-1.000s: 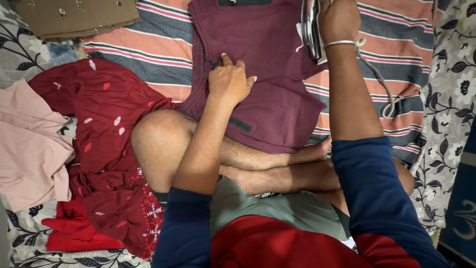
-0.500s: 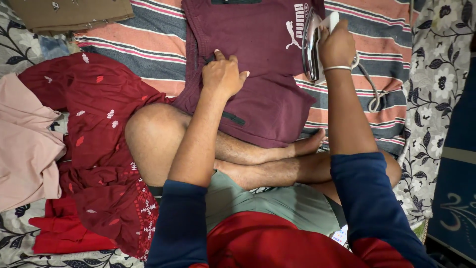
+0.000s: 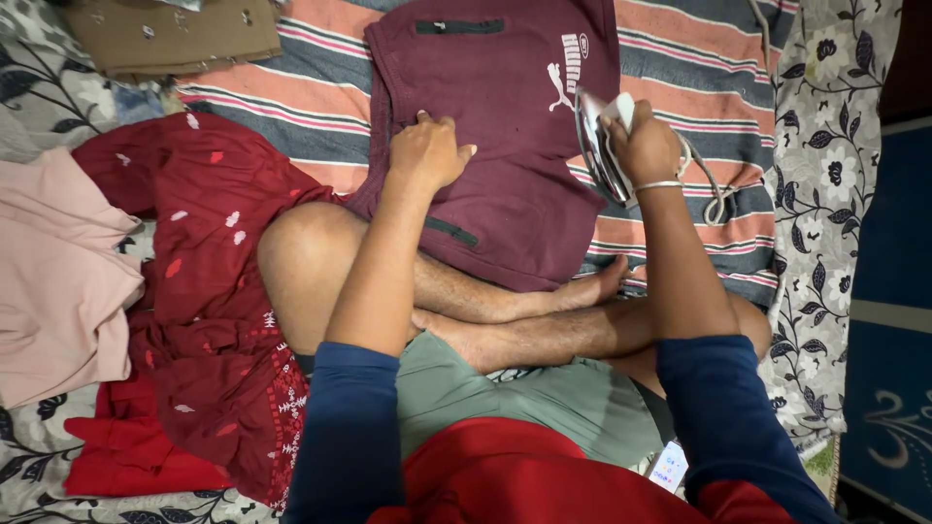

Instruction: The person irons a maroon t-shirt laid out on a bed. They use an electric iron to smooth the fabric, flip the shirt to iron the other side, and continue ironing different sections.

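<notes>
A maroon pair of shorts (image 3: 505,126) with a white logo lies spread on a striped cloth (image 3: 291,92) in front of my crossed legs. My left hand (image 3: 424,152) presses down on its left side, fingers curled on the fabric. My right hand (image 3: 642,146) grips the handle of a white clothes iron (image 3: 597,146), tilted so its shiny soleplate faces left, at the right edge of the shorts. The iron's cord (image 3: 714,189) loops off to the right.
A dark red patterned garment (image 3: 194,262) is heaped at my left knee, a pink cloth (image 3: 58,281) further left, a red cloth (image 3: 126,456) below. A folded brown garment (image 3: 175,34) lies at top left. Floral bedding (image 3: 825,194) borders the right.
My right hand has brought the iron down and nearer to me along the right side of the shorts. My left hand has stayed pressed on the shorts.
</notes>
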